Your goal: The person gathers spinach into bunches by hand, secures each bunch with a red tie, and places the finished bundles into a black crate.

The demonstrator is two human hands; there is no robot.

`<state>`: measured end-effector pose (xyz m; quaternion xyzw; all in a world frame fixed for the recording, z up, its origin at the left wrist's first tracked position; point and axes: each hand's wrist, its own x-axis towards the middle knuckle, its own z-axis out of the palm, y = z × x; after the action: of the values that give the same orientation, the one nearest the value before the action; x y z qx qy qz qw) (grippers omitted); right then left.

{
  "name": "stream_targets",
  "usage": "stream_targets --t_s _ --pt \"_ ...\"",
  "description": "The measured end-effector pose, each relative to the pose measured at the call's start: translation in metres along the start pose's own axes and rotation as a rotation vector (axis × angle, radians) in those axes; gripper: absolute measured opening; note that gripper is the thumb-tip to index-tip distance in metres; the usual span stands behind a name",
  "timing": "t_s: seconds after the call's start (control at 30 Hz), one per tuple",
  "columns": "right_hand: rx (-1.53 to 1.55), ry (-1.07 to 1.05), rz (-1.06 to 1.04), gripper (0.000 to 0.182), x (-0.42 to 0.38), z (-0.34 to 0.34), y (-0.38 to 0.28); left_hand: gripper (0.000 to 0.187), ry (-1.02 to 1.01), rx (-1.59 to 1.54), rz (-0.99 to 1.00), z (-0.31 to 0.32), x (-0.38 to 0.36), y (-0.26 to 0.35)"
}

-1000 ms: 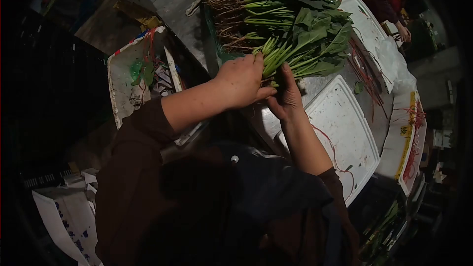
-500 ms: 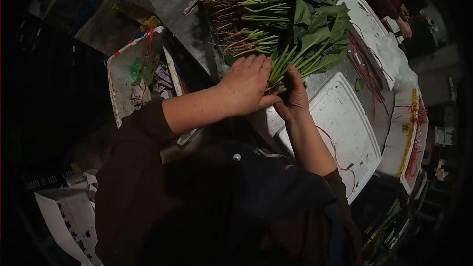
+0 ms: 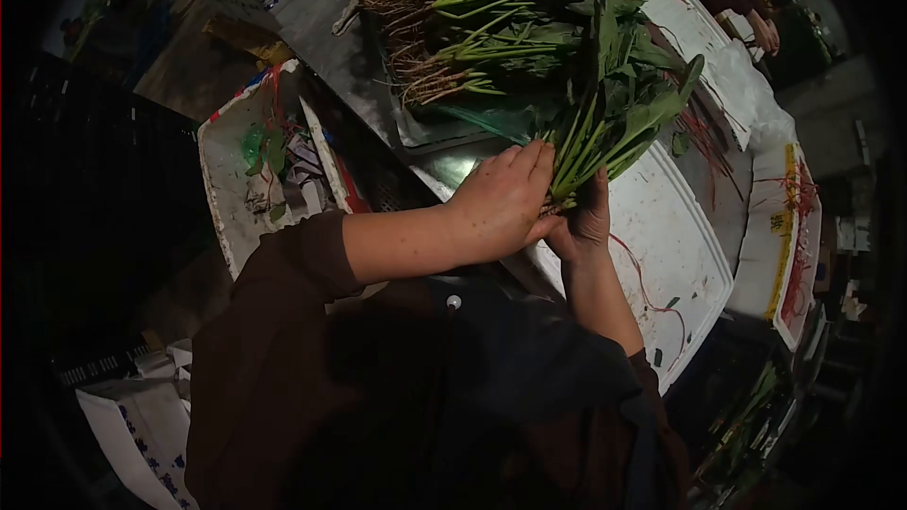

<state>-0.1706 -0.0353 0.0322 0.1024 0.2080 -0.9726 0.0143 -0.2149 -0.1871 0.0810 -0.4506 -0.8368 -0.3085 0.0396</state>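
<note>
A bunch of leafy greens [image 3: 624, 118] is gripped between my two hands at its stem ends. My left hand [image 3: 505, 194] presses on the bunch's left side, fingers together across the stems. On the other side my right hand [image 3: 588, 217] wraps round the stems from below, its fingers partly hidden behind them. The leaves of the bunch point up and to the right. Beyond it lies a large pile of greens [image 3: 501, 9], with brown roots to the left and leaves to the right. Green plastic sheeting [image 3: 491, 119] shows under the pile's near edge.
A white foam lid [image 3: 675, 255] with a red tie on it lies right of my hands. Red ties [image 3: 713, 146] are strewn beyond it. At left stands a foam box [image 3: 222, 184] with scraps. Another person's hand [image 3: 763, 33] shows at the upper right.
Both hands have drawn the bunch nearer to me and slightly right, away from the pile. The bunch now stands more upright, and plastic sheeting shows where it was.
</note>
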Motion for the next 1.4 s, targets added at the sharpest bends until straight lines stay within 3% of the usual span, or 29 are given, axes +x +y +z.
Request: stream_targets --t_s 0.23,0.3,0.4,0.43,0.47,0.53,0.57,0.63,0.77,0.93,1.03,1.1,1.27,1.4 --pt "-0.010 -0.027 0.065 0.058 -0.006 -0.009 -0.008 0.073 0.030 0.097 0.087 0.010 0.005 0.007" --pt "0.072 0.085 0.094 0.060 0.002 -0.036 -0.006 0.072 -0.101 0.066 0.034 0.003 0.007 0.007" --pt "0.205 -0.004 0.140 0.062 0.010 -0.055 -0.006 0.064 -0.110 -0.067 -0.085 -0.030 0.030 -0.011" --pt "0.257 -0.137 0.167 0.064 0.009 -0.051 -0.006 0.058 0.142 0.108 -0.073 -0.032 0.037 -0.031" --pt "0.262 -0.136 0.165 0.064 0.008 -0.051 -0.006 0.052 0.393 0.281 -0.059 -0.031 0.044 -0.054" --pt "0.227 -0.143 0.132 0.067 0.008 -0.051 -0.006 0.040 0.625 0.650 -0.053 -0.031 0.058 -0.090" --pt "0.227 -0.144 0.132 0.067 0.007 -0.050 -0.007 0.040 0.626 0.651 -0.053 -0.031 0.055 -0.096" --pt "0.264 -0.178 0.163 0.068 0.005 -0.043 -0.010 0.033 0.191 0.549 -0.214 -0.038 0.054 -0.099" --pt "0.349 -0.138 0.131 0.069 -0.003 -0.035 -0.013 0.017 0.307 0.451 -0.099 -0.032 0.045 -0.066" --pt "0.344 -0.128 0.110 0.064 -0.006 -0.043 -0.016 0.014 0.173 0.166 -0.074 -0.009 0.034 -0.018" --pt "0.193 0.035 0.024 0.066 -0.009 -0.052 -0.015 0.013 0.103 0.091 0.016 0.006 0.022 0.010" --pt "0.134 -0.224 0.046 0.073 -0.018 -0.032 -0.021 0.012 0.078 0.092 0.017 0.010 0.017 0.022" --pt "0.264 -0.248 -0.001 0.081 -0.035 -0.050 -0.033 0.023 0.029 0.094 0.046 0.023 0.018 0.041" --pt "0.190 -0.131 -0.162 0.072 -0.061 -0.070 -0.053 0.013 0.090 0.060 0.202 0.050 0.029 0.059"
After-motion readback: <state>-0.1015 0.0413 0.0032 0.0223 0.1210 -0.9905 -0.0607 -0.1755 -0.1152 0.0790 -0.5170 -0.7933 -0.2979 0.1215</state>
